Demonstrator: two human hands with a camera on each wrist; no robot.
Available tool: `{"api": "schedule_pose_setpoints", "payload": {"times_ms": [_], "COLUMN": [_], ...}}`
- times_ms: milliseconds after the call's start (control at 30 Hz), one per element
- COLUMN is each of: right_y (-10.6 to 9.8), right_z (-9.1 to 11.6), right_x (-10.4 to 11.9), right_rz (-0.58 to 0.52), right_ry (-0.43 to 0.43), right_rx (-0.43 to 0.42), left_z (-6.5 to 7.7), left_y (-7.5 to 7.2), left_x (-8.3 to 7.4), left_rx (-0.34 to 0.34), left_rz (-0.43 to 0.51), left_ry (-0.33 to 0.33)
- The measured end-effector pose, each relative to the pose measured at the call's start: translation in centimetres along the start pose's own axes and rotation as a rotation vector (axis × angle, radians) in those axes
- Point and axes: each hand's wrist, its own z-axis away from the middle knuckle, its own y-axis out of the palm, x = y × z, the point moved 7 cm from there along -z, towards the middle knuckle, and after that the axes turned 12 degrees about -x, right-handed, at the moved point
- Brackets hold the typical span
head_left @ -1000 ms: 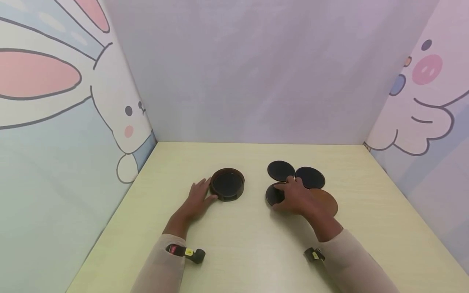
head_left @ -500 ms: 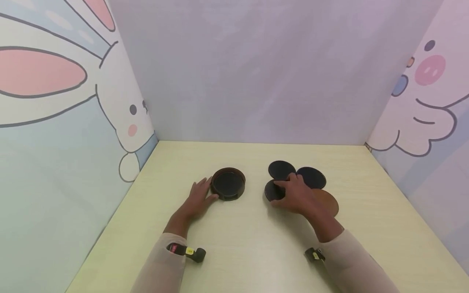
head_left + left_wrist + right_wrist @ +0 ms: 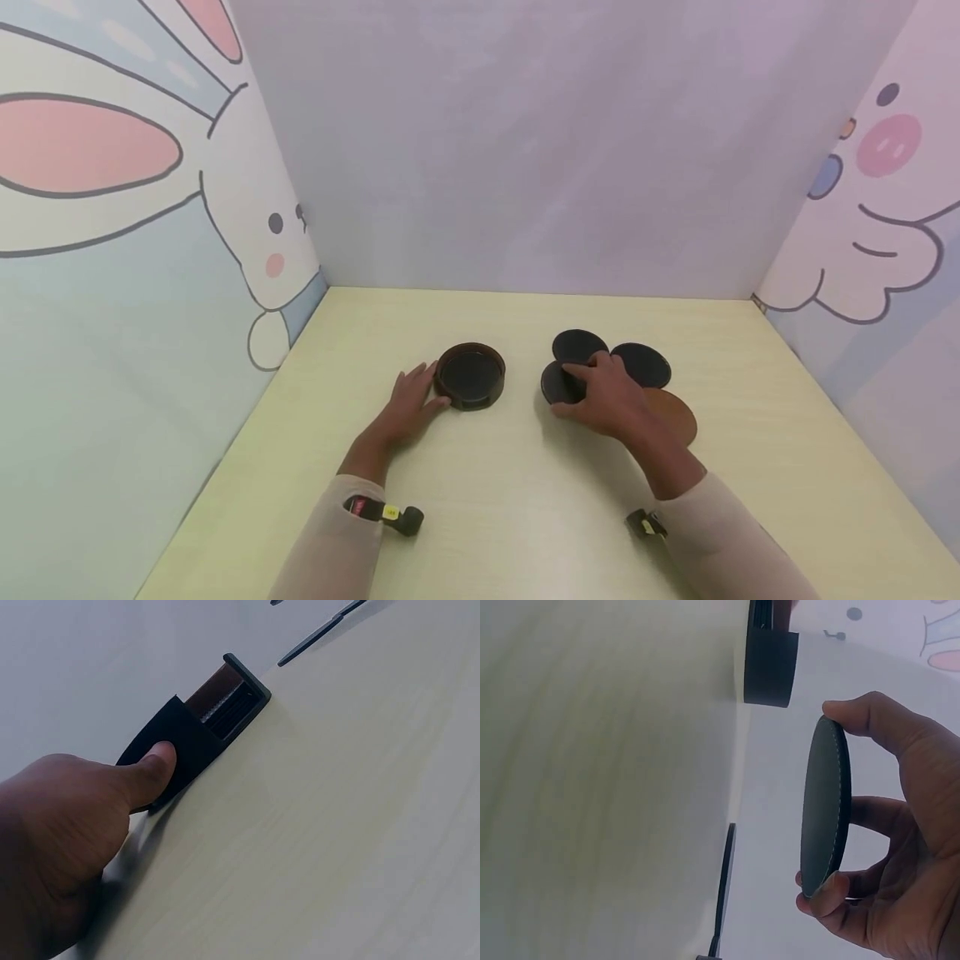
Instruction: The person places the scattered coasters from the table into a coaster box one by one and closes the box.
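Observation:
A round dark coaster holder (image 3: 471, 375) with a brown inner wall and a slot in its side stands left of the middle of the table. My left hand (image 3: 405, 410) holds its left side; in the left wrist view the thumb (image 3: 159, 761) presses the outer wall and the other fingers are hidden. My right hand (image 3: 609, 400) grips a round black coaster (image 3: 825, 802) by its edge, thumb at one side and fingers at the other. This coaster is off the table and tilted, with stitching along its rim.
Two black coasters, one farther back (image 3: 580, 343) and one to its right (image 3: 641, 365), lie flat behind my right hand. A brown coaster (image 3: 678, 417) lies partly under my right wrist. Pale fabric walls with cartoon animals enclose the light table (image 3: 495, 517).
The coaster in my right hand has risen and tilted, moving slightly left and away from me. My left hand stays at the holder. The head view has shifted a little.

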Motion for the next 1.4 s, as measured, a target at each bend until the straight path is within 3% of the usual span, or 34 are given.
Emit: {"api": "schedule_pose_setpoints", "payload": {"times_ms": [233, 733, 1167, 1400], "right_y": [-0.5, -0.6, 1.8, 3.0], "right_z": [-0.4, -1.7, -2.9, -3.6], "right_x": [0.8, 3.8, 7.8, 9.8], "right_rz": [-0.008, -0.016, -0.025, -0.010], "right_ry": [-0.035, -0.045, -0.081, -0.120], "right_rx": [-0.049, -0.045, -0.018, -0.025], "left_z": [-0.1, 0.0, 0.0, 0.1], "left_y": [0.0, -0.2, -0.1, 0.0], "left_x": [-0.2, -0.4, -0.2, 0.1], "left_rx": [-0.006, -0.003, -0.010, -0.004], "left_rz": [0.004, 0.024, 0.025, 0.019], "left_ry": [-0.002, 0.009, 0.045, 0.027]}}
